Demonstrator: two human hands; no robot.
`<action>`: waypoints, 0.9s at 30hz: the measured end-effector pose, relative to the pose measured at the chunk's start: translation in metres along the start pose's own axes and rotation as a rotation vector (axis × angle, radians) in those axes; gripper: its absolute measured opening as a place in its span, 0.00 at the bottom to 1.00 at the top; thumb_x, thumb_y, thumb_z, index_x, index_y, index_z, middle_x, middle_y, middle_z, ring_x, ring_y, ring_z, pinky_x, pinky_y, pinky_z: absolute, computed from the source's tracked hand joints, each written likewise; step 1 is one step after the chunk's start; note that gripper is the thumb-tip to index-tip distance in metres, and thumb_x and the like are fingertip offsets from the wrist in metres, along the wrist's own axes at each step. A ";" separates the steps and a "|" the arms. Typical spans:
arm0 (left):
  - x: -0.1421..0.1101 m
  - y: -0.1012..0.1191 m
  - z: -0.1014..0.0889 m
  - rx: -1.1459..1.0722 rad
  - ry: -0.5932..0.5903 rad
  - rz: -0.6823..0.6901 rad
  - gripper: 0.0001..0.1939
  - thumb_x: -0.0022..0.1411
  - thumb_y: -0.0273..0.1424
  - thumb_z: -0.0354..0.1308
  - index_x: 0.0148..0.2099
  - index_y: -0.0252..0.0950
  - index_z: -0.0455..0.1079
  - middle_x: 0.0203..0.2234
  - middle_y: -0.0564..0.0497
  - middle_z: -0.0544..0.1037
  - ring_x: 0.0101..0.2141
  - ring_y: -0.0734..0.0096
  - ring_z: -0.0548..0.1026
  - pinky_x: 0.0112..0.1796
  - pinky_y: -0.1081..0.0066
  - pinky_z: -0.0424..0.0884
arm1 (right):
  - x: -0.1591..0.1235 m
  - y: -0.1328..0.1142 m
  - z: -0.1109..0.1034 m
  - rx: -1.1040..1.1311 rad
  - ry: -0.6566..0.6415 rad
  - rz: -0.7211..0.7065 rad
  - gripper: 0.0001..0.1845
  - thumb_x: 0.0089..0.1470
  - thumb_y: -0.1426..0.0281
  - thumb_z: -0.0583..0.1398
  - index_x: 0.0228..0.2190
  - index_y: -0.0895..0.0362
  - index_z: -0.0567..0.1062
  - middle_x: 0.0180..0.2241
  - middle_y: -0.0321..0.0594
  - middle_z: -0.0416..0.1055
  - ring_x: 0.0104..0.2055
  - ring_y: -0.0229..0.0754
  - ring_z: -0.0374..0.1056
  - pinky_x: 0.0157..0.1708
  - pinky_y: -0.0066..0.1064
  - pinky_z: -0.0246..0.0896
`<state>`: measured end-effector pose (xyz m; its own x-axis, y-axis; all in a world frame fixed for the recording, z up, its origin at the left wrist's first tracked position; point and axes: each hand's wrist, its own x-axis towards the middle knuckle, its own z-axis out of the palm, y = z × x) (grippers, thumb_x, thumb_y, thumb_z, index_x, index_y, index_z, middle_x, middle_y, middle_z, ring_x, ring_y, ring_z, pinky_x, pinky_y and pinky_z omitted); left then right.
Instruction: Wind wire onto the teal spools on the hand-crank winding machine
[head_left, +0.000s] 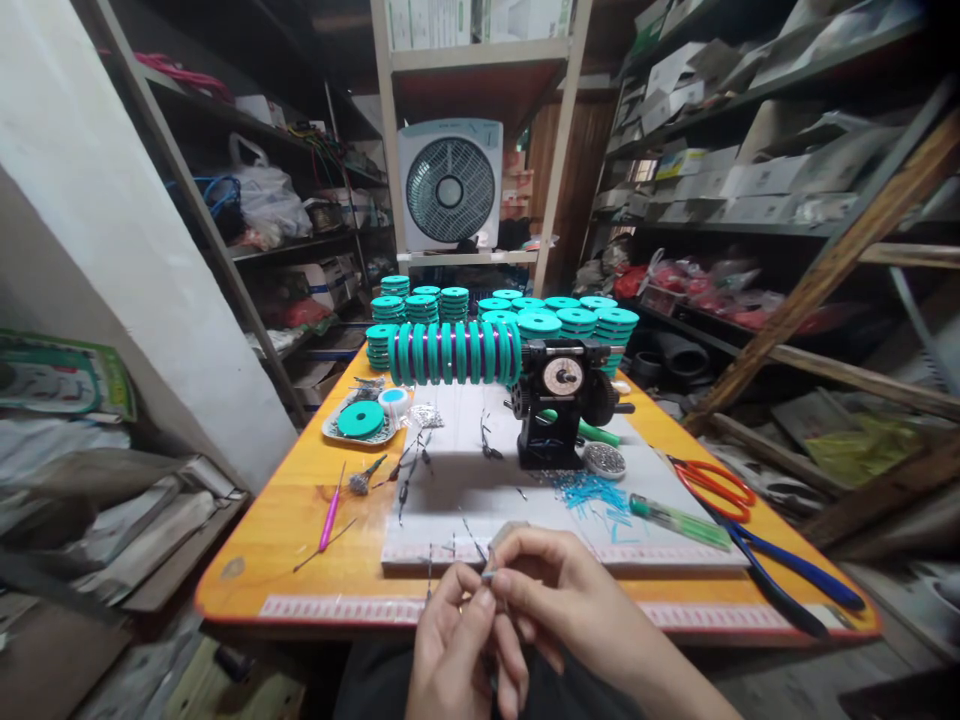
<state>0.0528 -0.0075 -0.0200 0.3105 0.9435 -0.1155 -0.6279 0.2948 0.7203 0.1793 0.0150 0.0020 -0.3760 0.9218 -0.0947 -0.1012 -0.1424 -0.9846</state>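
Left hand (461, 640) and right hand (562, 580) have their fingers (478, 608) pinched round a tiny blue bit (489, 575), spools (538, 322) way beyond. Looks like fiddly threading tbh; next move probably needs a steady pinch.

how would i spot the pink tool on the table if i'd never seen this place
Start at the yellow-orange table and find the white board on it. Left of the board, nearer the wearer than the dish holding a teal disc, lies a slim pointed tool. Its bright pink handle sets it apart from the thin dark strand and grey bundle beside it.
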 end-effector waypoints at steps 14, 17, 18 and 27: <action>-0.003 -0.007 -0.011 0.068 0.106 0.053 0.20 0.51 0.43 0.64 0.39 0.33 0.68 0.24 0.48 0.77 0.19 0.75 0.72 0.23 0.77 0.65 | 0.040 -0.046 -0.018 -0.315 0.316 -0.305 0.28 0.61 0.62 0.51 0.61 0.50 0.51 0.29 0.33 0.68 0.15 0.29 0.57 0.13 0.23 0.56; -0.005 -0.015 -0.016 0.160 0.151 0.157 0.21 0.53 0.40 0.64 0.46 0.34 0.69 0.26 0.48 0.77 0.22 0.74 0.73 0.27 0.75 0.68 | 0.066 -0.051 -0.016 -0.394 0.294 -0.319 0.30 0.61 0.65 0.49 0.61 0.53 0.46 0.27 0.32 0.70 0.13 0.30 0.57 0.11 0.23 0.54; -0.005 -0.018 -0.018 0.192 0.167 0.199 0.21 0.54 0.39 0.63 0.48 0.34 0.69 0.28 0.47 0.77 0.24 0.72 0.74 0.29 0.74 0.69 | 0.073 -0.052 -0.016 -0.397 0.295 -0.317 0.29 0.61 0.65 0.49 0.60 0.54 0.48 0.26 0.32 0.70 0.13 0.31 0.57 0.11 0.23 0.53; -0.011 -0.036 -0.023 0.605 0.353 0.630 0.15 0.65 0.37 0.50 0.52 0.44 0.69 0.53 0.48 0.69 0.53 0.65 0.67 0.51 0.71 0.62 | 0.060 -0.064 -0.019 -0.401 0.342 -0.327 0.17 0.60 0.59 0.52 0.28 0.60 0.67 0.20 0.35 0.68 0.11 0.27 0.55 0.10 0.19 0.46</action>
<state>0.0548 -0.0253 -0.0603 -0.2563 0.9229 0.2872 -0.0989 -0.3206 0.9420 0.1803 0.0859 0.0563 -0.0611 0.9677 0.2446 0.2176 0.2521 -0.9429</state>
